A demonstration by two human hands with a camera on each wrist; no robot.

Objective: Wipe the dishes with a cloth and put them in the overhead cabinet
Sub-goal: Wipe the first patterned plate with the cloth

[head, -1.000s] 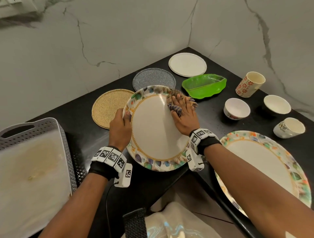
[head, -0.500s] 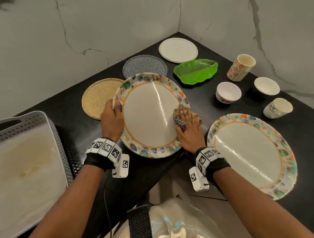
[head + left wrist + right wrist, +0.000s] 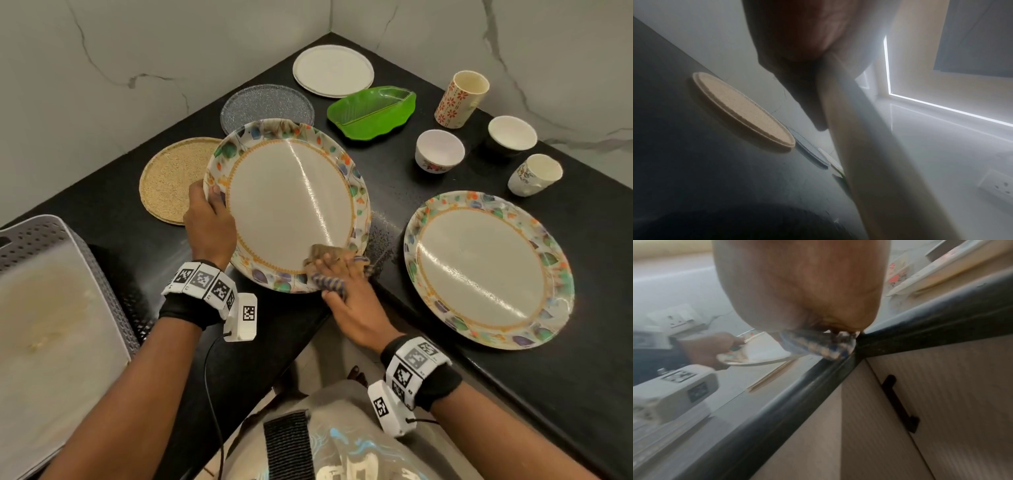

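From the head view we see our left hand (image 3: 209, 226) gripping the left rim of the floral plate (image 3: 291, 205), thumb over the edge, the plate tilted up off the black counter (image 3: 565, 394). Our right hand (image 3: 352, 305) presses the striped cloth (image 3: 330, 270) against the plate's near rim with fingers laid fairly flat on it. A second ago the cloth sat at the plate's far right rim; it has since swept down the right side to the near edge, so we judge the face nearly wiped, with the cabinet step not yet begun. A second floral plate (image 3: 486, 270) lies to the right. Beyond are a cork mat (image 3: 168, 178), a grey glitter plate (image 3: 267, 106), a white plate (image 3: 332, 70), a green leaf dish (image 3: 373, 109), cups and bowls, and a grey tray (image 3: 51, 236) on the left. Marbled walls meet in the corner.

From the left wrist view the plate edge (image 3: 869, 146) runs under our palm; the fingers are mostly hidden here. We see a lit ceiling strip and a wall socket.

The right wrist view is blurred: the cloth (image 3: 818, 344) seems bunched under our palm at the counter edge (image 3: 920, 331), with cupboard doors below
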